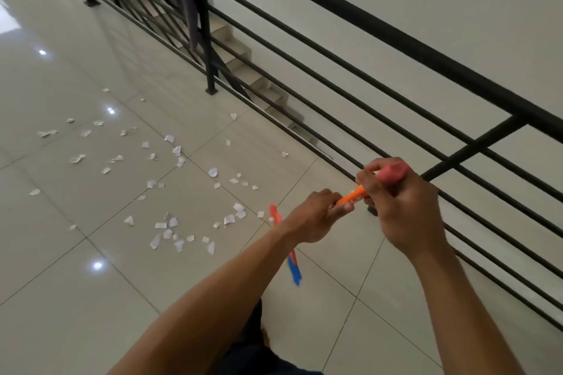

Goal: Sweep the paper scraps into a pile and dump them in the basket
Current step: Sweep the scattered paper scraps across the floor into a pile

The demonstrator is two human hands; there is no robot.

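Left hand (312, 217), right hand (405, 207) grip orange handle (351, 198); paper scraps (168, 233) litter floor (91, 320) by railing (396, 36).

Paper all over this floor!
Glossy pale tiled floor (91, 313), white paper scraps (213, 172) strewn loose across its middle, strays lying near the black railing (209, 54) at its edge.

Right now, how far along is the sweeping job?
Nothing looks done: the paper scraps lie scattered across the floor tiles, unpiled. In hand: the left hand and right hand grip an orange handle. Left: sweeping, piling, dumping; no basket in view.
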